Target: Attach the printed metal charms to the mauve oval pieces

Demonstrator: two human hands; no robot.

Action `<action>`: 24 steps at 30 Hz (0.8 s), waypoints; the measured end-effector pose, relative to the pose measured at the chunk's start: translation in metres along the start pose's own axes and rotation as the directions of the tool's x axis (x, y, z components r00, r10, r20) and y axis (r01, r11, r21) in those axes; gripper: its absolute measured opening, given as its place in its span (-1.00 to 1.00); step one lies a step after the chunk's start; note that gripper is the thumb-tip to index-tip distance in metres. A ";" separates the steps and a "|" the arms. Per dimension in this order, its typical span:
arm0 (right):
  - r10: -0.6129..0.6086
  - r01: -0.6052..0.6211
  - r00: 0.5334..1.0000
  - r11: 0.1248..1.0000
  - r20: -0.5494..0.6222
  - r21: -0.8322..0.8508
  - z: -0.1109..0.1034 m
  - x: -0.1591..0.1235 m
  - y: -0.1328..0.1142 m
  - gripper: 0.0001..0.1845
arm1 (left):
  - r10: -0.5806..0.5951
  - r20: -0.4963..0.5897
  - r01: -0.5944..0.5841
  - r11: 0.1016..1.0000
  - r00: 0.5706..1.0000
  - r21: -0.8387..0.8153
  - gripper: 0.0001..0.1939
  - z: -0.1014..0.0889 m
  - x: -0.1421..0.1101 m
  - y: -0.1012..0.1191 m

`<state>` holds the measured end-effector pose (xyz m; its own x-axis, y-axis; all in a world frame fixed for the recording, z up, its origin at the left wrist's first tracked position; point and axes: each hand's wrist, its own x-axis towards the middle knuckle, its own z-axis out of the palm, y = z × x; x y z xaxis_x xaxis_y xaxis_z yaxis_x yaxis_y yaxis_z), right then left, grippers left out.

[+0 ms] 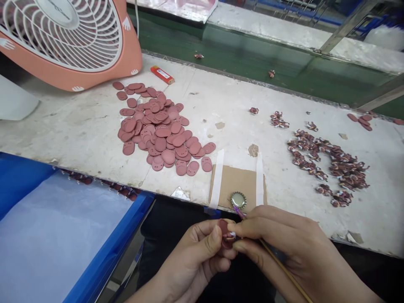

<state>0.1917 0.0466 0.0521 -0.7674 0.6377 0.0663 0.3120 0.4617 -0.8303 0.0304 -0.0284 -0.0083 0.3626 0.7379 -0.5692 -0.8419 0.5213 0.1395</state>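
My left hand (202,248) is closed on a reddish-brown oval base (224,226), pinched between thumb and fingers over my lap. A small brown-and-white figurine (231,235) is against the face of that base. Thumb and forefinger of my right hand (280,240) grip the figurine. Tucked in the same hand is a thin brush (285,271) with a tan handle; its purple end (239,213) pokes out near a metal bottle cap (238,200). The cap lies upturned on a cardboard piece (241,179) taped at the table edge.
Loose oval bases (162,132) form a pile at centre left; a cluster of figurines (342,162) lies at right. A pink fan (75,38) and a red box (162,75) stand further back. Left of my lap is a blue-edged tray (104,252). Behind runs a green belt (233,54).
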 end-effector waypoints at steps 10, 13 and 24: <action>-0.018 0.018 1.000 1.000 -0.013 -0.005 -0.001 0.001 -0.001 -0.76 | 0.013 0.024 -0.014 0.999 1.000 0.040 -0.81 -0.005 -0.003 -0.001; -0.052 0.052 0.999 0.998 -0.012 -0.020 -0.001 0.001 -0.002 -0.74 | 0.021 0.047 -0.024 0.997 0.999 0.069 -0.80 -0.007 -0.003 0.000; -0.211 0.171 0.965 0.956 -0.154 -0.236 -0.019 -0.021 0.006 -0.70 | 0.210 0.242 -0.270 0.931 0.947 0.247 -0.75 -0.003 -0.010 0.016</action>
<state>0.2203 0.0476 0.0557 -0.7201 0.6132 0.3248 0.2991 0.6966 -0.6521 0.0116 -0.0285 -0.0031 0.2629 0.9123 -0.3139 -0.7824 0.3920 0.4839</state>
